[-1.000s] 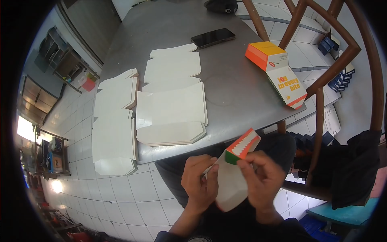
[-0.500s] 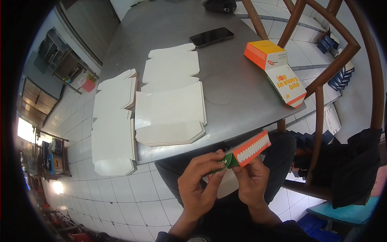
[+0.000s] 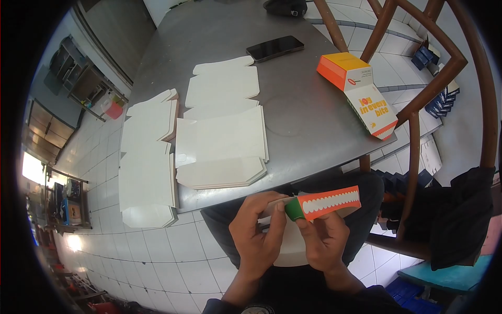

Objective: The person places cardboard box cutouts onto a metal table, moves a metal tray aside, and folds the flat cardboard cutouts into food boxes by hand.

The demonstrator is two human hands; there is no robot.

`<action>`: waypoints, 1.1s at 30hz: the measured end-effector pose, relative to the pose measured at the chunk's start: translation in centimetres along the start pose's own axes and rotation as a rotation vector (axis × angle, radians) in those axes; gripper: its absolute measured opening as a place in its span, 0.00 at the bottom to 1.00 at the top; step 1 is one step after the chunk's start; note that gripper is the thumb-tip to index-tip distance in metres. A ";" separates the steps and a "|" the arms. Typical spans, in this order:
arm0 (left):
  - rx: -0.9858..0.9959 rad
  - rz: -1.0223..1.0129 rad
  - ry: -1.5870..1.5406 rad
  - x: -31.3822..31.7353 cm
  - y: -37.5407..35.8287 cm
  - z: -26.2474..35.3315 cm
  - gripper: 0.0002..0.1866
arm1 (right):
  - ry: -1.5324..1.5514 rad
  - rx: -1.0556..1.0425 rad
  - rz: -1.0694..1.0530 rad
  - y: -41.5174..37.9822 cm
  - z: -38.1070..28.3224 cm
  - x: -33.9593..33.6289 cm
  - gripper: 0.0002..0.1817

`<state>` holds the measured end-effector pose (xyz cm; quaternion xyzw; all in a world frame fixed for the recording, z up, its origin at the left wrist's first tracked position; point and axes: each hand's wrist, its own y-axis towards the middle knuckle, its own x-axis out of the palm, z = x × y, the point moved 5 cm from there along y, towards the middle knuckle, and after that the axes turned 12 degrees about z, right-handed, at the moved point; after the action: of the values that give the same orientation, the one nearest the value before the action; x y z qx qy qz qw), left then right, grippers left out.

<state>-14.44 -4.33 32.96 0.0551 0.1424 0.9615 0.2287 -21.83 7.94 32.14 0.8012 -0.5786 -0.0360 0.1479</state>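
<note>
Over my lap, a partly folded carton (image 3: 330,203) is held between both hands. Its visible panel is orange with a white scalloped strip, and a green flap shows at its left end. My left hand (image 3: 257,227) pinches the green end with thumb and fingers. My right hand (image 3: 325,235) grips the lower edge of the orange panel, fingers curled beneath. White inner board of the carton hangs down between my hands. On the table lie two stacks of flat white carton blanks, a middle stack (image 3: 222,137) and a left stack (image 3: 146,157).
A folded yellow and orange box (image 3: 368,97) rests at the table's right edge. A black phone (image 3: 275,48) and a dark cap (image 3: 285,7) lie farther back on the metal table (image 3: 209,31). A brown chair frame (image 3: 413,172) stands at right, with dark cloth (image 3: 460,220) over it.
The carton has turned so its orange panel lies more level, its right end lower. My left fingers have shifted around the green flap, and more white board shows below.
</note>
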 end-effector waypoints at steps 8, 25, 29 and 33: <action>0.207 0.158 0.044 0.5 -0.3 -0.8 0.09 | -0.064 -0.061 -0.131 -0.1 0.1 0.3 0.12; -0.135 0.018 -0.195 0.4 0.4 -1.0 0.06 | -0.135 -0.060 -0.112 0.9 -0.2 0.4 0.09; -0.133 -0.076 -0.248 -0.3 -0.2 -0.7 0.06 | -0.095 -0.065 -0.021 1.6 -0.1 0.2 0.07; -0.226 -0.173 -0.315 -0.5 -0.2 -0.5 0.06 | -0.081 -0.035 -0.059 1.7 -0.4 0.0 0.08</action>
<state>-13.97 -4.52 32.37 0.1662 0.0005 0.9277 0.3344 -23.26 7.50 32.95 0.8130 -0.5597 -0.0828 0.1374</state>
